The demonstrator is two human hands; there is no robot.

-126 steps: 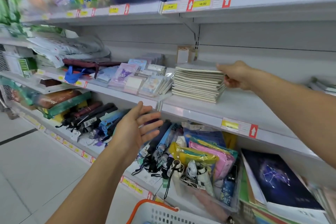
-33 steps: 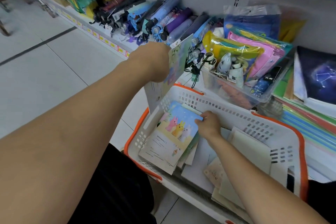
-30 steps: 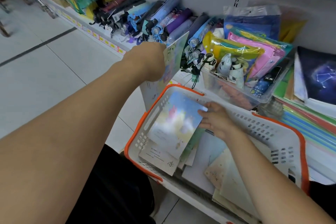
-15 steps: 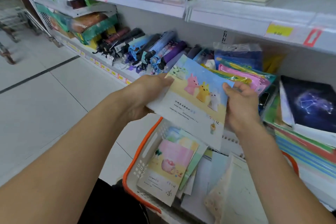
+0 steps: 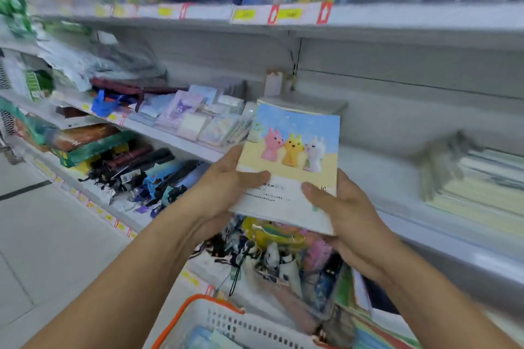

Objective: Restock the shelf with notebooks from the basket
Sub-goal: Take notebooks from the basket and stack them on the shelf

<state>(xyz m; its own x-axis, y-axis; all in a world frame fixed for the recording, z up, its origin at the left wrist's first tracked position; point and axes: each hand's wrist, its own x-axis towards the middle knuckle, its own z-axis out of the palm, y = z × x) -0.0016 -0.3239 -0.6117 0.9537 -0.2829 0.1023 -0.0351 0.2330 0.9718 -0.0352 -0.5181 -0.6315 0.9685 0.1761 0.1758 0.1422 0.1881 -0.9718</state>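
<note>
Both hands hold up a notebook [image 5: 295, 150] whose cover shows a pink, a yellow and a white animal under a blue sky. My left hand [image 5: 224, 190] grips its lower left edge, thumb on the cover. My right hand [image 5: 343, 212] grips its lower right corner, thumb on top and fingers underneath. Behind the notebook a stack of notebooks [image 5: 317, 106] lies on the grey middle shelf [image 5: 382, 178], mostly hidden. The white basket with an orange rim [image 5: 215, 317] shows at the bottom edge.
Small notepads [image 5: 198, 119] fill the middle shelf to the left, and another blurred stack of notebooks [image 5: 476, 184] lies to the right. Folded umbrellas [image 5: 147, 173] and pouches [image 5: 283, 252] crowd the lower shelf. Tiled floor [image 5: 42, 235] stretches out at left.
The view has swung up from the basket to the shelves. Both hands have lifted the animal-cover notebook higher, in front of the stack on the middle shelf.
</note>
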